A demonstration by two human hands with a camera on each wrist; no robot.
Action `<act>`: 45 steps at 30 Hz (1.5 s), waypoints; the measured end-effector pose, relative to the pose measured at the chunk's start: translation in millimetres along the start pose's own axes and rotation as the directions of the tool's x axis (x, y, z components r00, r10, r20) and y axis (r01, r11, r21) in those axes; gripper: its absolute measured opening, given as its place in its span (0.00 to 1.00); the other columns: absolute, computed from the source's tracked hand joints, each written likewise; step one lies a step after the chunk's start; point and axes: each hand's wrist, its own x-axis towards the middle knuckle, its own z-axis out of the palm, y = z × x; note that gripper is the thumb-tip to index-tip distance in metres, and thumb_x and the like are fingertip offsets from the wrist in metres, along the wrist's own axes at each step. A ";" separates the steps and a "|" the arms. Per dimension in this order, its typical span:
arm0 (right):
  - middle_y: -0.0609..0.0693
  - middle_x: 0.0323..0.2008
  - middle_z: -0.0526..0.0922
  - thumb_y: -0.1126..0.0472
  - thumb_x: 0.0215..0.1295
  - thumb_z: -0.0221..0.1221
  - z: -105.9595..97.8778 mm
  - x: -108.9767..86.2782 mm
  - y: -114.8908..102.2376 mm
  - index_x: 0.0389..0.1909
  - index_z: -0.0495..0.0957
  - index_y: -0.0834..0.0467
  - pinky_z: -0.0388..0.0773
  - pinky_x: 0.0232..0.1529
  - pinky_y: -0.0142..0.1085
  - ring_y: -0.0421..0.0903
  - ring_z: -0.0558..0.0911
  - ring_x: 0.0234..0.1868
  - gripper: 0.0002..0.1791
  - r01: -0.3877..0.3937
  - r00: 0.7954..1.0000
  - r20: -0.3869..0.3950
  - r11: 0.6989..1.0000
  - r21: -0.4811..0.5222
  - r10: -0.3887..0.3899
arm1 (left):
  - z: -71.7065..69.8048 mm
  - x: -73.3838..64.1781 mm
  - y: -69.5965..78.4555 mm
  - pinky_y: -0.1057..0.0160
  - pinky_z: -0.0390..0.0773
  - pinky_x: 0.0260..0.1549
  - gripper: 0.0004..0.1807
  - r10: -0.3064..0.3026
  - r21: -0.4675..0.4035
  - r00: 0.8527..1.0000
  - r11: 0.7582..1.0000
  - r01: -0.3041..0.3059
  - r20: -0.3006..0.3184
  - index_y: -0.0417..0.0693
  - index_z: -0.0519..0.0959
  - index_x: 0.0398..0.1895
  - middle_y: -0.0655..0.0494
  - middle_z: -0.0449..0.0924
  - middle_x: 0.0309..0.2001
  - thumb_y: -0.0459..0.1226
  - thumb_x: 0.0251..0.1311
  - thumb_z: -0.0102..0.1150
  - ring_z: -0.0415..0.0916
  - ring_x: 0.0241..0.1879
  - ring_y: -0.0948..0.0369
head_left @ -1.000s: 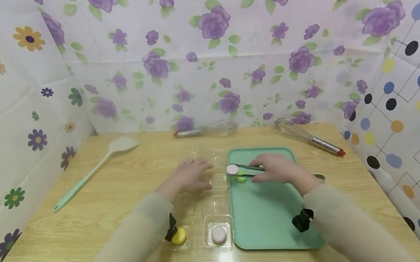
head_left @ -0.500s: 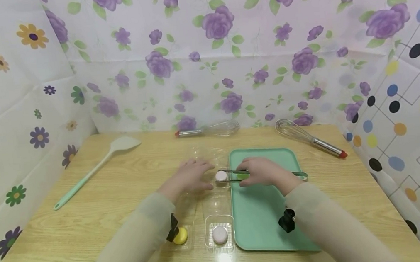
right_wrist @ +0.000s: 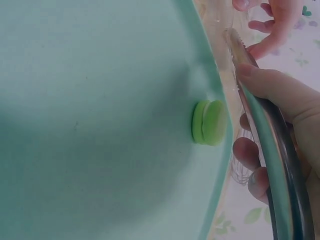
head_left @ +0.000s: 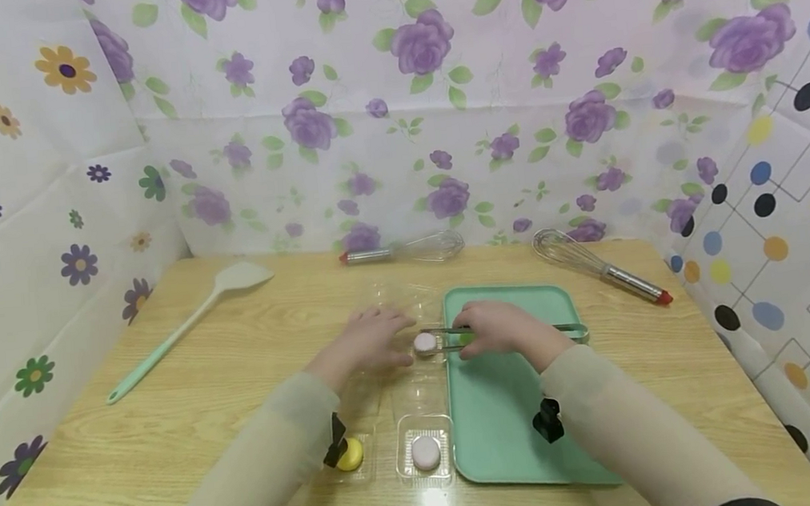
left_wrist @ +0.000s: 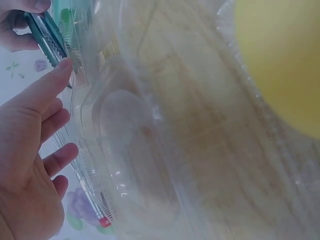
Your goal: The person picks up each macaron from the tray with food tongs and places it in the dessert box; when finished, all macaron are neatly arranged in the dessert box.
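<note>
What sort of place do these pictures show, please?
Probably a small indoor work corner with kitchen things: patterned sheets line three sides of a wooden table, which bears two whisks and a green tray.

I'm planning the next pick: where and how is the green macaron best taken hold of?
Probably by the round edge of the green macaron, near and far sides, with the grip coming from the right. It lies flat, shells stacked, so its edge faces outward; the left rim of the tray is close, with more tray surface to its right.
</note>
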 end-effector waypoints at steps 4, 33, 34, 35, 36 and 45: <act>0.50 0.44 0.79 0.49 0.52 0.67 -1.1 -1.2 0.6 0.49 0.79 0.57 0.74 0.47 0.44 0.47 0.78 0.45 0.25 -0.005 1.000 0.006 1.000 -0.006 0.005 | 0.9 -0.1 -0.5 0.41 0.43 0.65 0.38 0.001 0.002 1.000 1.000 -0.001 -0.001 0.52 0.64 0.67 0.51 0.60 0.68 0.52 0.53 0.63 0.51 0.68 0.46; 0.52 0.46 0.80 0.48 0.52 0.66 0.8 -52.6 59.4 0.50 0.79 0.58 0.75 0.47 0.47 0.51 0.78 0.46 0.26 -0.082 0.996 -0.027 0.989 0.126 0.086 | -24.7 -42.1 -77.6 0.38 0.47 0.63 0.35 -0.071 -0.125 0.997 0.990 0.067 -0.030 0.41 0.65 0.65 0.40 0.62 0.65 0.46 0.56 0.62 0.53 0.66 0.41; 0.52 0.46 0.80 0.48 0.52 0.66 1.3 -52.7 59.5 0.50 0.79 0.58 0.75 0.47 0.47 0.51 0.78 0.46 0.26 -0.088 0.996 -0.018 0.987 0.133 0.091 | -24.1 -41.7 -77.9 0.38 0.47 0.63 0.35 -0.069 -0.123 0.997 0.990 0.065 -0.030 0.41 0.65 0.65 0.40 0.62 0.65 0.46 0.55 0.63 0.54 0.66 0.41; 0.52 0.46 0.80 0.49 0.52 0.66 1.7 -52.8 59.4 0.50 0.79 0.58 0.75 0.47 0.47 0.51 0.78 0.46 0.26 -0.090 0.996 -0.011 0.987 0.133 0.092 | -23.7 -41.3 -77.7 0.38 0.48 0.63 0.36 -0.071 -0.122 0.997 0.990 0.067 -0.027 0.42 0.65 0.65 0.41 0.63 0.65 0.46 0.55 0.63 0.54 0.66 0.41; 0.52 0.46 0.80 0.49 0.52 0.66 2.2 -52.8 59.2 0.50 0.80 0.58 0.75 0.47 0.47 0.51 0.78 0.46 0.26 -0.090 0.996 -0.006 0.987 0.133 0.092 | -23.2 -40.9 -77.4 0.38 0.48 0.63 0.36 -0.069 -0.118 0.997 0.991 0.066 -0.023 0.42 0.65 0.65 0.41 0.63 0.65 0.46 0.55 0.63 0.53 0.66 0.41; 0.54 0.47 0.80 0.51 0.56 0.64 2.7 -53.7 62.7 0.50 0.79 0.59 0.75 0.45 0.47 0.52 0.78 0.47 0.23 -0.080 0.995 -0.044 0.987 0.139 0.086 | -18.9 -37.1 -75.2 0.35 0.47 0.61 0.35 -0.090 -0.117 0.996 0.989 0.090 0.000 0.43 0.66 0.65 0.42 0.63 0.65 0.46 0.55 0.63 0.54 0.64 0.39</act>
